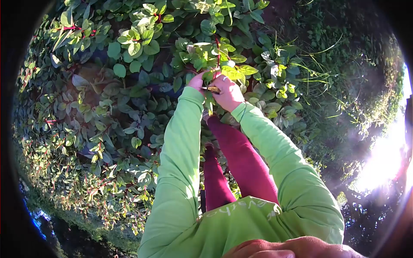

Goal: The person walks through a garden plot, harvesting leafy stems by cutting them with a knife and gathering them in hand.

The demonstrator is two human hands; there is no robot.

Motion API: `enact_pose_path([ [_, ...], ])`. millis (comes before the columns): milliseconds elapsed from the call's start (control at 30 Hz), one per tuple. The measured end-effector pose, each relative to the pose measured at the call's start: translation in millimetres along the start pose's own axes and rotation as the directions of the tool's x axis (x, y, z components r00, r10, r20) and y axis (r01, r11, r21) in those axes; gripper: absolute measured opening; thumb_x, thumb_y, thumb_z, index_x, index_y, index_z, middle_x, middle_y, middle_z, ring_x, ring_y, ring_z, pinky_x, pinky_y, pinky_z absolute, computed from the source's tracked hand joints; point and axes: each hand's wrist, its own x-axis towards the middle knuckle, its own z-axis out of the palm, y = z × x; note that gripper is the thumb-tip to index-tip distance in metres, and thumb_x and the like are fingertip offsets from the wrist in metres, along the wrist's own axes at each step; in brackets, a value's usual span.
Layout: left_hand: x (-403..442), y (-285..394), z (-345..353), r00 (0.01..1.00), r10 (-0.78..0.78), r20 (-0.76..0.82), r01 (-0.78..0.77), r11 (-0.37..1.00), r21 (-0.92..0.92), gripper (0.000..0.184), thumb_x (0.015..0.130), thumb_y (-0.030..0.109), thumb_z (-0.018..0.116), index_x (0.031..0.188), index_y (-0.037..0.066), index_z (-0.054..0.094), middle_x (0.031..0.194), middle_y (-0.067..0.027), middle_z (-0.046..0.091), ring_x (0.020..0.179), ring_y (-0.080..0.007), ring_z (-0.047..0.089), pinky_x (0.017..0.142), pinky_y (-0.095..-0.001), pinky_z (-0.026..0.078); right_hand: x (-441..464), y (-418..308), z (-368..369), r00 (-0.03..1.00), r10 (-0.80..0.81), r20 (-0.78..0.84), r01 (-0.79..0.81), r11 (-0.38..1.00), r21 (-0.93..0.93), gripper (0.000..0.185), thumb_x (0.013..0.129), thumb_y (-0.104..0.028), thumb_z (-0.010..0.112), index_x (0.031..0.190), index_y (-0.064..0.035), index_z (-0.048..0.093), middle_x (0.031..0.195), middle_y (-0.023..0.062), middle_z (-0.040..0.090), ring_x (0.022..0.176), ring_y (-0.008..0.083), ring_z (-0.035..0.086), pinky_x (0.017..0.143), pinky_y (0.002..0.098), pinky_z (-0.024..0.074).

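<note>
My two hands meet among the leaves at the upper middle of the head view. Between them rises a red-stemmed leafy shoot with broad green leaves, lit by the sun. My left hand is closed at the base of this shoot; leaves partly cover its fingers. My right hand is closed too, its fingertips by the red stem. Against its palm side lies a small tool with a ribbed yellow-brown handle, a thin tip pointing toward the left hand. The tool's exact kind is unclear.
Dense leafy plants with red stems spread on the left and ahead. Long grass blades grow on the right. My legs in maroon trousers stand among the plants. Strong sun glare fills the right edge.
</note>
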Motion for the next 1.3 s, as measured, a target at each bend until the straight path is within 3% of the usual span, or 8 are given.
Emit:
enact_pose_path([
  [133,18.1,-7.4,-28.1,0.986,0.000,-0.168,0.032,0.982,0.188,0.022,0.089,0.020,0.057,0.101,0.003,0.062,0.073,-0.0041,0.060,0.057,-0.0170,0.057,0.053,-0.0322,0.051,42.5,-3.0,-62.8,0.931,0.228,0.286,-0.230,0.973,-0.025,0.027,0.072,-0.025,0.070,0.091,-0.0080,0.062,0.087,0.0099,0.060,0.083,0.0279,0.061,0.072,0.0372,0.0490],
  [300,-20.8,6.8,-2.6,0.978,-0.110,-0.175,0.136,0.980,0.145,0.021,0.087,0.021,0.059,0.104,0.009,0.058,0.062,-0.0033,0.053,0.050,-0.0175,0.054,0.047,-0.0305,0.048,132.0,56.1,-92.6,0.859,0.497,0.122,-0.351,0.746,-0.566,0.036,0.086,-0.033,0.054,0.122,-0.0263,0.054,0.117,0.0123,0.053,0.102,0.0328,0.059,0.083,0.0440,0.0482],
  [600,-35.0,27.5,-3.0,0.997,-0.035,-0.069,0.040,0.997,0.066,0.029,0.094,0.025,0.049,0.120,0.012,0.050,0.063,-0.0061,0.054,0.048,-0.0171,0.048,0.052,-0.0323,0.045,140.5,177.2,9.2,0.838,0.450,0.308,-0.423,0.893,-0.155,0.032,0.084,-0.030,0.058,0.116,-0.0300,0.062,0.099,0.0087,0.067,0.094,0.0242,0.063,0.085,0.0349,0.0493],
  [800,-66.2,27.7,-13.4,0.998,-0.057,0.034,0.058,0.998,-0.036,0.031,0.094,0.027,0.048,0.122,0.013,0.048,0.063,-0.0052,0.053,0.047,-0.0163,0.046,0.051,-0.0312,0.043,125.2,206.4,-27.1,0.879,0.428,0.210,-0.269,0.809,-0.523,0.034,0.084,-0.024,0.062,0.117,-0.0317,0.061,0.105,0.0115,0.060,0.097,0.0296,0.060,0.084,0.0385,0.0486],
  [933,-101.1,15.4,-19.6,0.989,-0.067,0.133,0.083,0.990,-0.114,0.032,0.095,0.028,0.046,0.124,0.014,0.046,0.063,-0.0046,0.053,0.047,-0.0158,0.045,0.050,-0.0304,0.041,116.9,228.8,-100.7,0.820,0.472,0.323,-0.379,0.871,-0.313,0.035,0.084,-0.022,0.062,0.119,-0.0252,0.061,0.109,0.0100,0.063,0.097,0.0235,0.061,0.085,0.0327,0.0471],
  [1067,-125.1,-29.4,-44.7,0.822,0.034,0.568,0.135,0.958,-0.253,0.039,0.096,0.036,0.042,0.128,0.015,0.041,0.061,-0.0014,0.050,0.046,-0.0139,0.042,0.049,-0.0266,0.035,117.9,179.2,-146.2,0.890,0.434,-0.139,-0.454,0.866,-0.207,0.050,0.070,-0.038,0.074,0.112,-0.0151,0.063,0.110,0.0118,0.061,0.103,0.0255,0.058,0.088,0.0357,0.0457],
  [1233,-200.3,-80.0,10.4,0.959,0.012,-0.282,-0.042,0.994,-0.102,0.037,0.088,0.024,0.060,0.115,0.001,0.050,0.072,-0.0052,0.054,0.055,-0.0148,0.051,0.053,-0.0307,0.044,122.5,117.9,-142.1,0.898,0.286,-0.333,-0.270,0.958,0.094,0.024,0.073,-0.022,0.073,0.090,-0.0064,0.067,0.072,0.0012,0.059,0.065,0.0077,0.054,0.062,0.0254,0.0441],
  [1300,-209.5,-104.9,6.6,0.966,-0.022,-0.258,-0.031,0.979,-0.199,0.027,0.088,0.019,0.060,0.109,0.003,0.054,0.088,-0.0078,0.058,0.069,-0.0168,0.058,0.061,-0.0335,0.050,94.5,52.3,-130.9,0.931,0.280,-0.234,-0.281,0.959,0.031,0.024,0.073,-0.021,0.074,0.090,-0.0057,0.066,0.071,0.0006,0.058,0.064,0.0076,0.051,0.061,0.0247,0.0424],
])
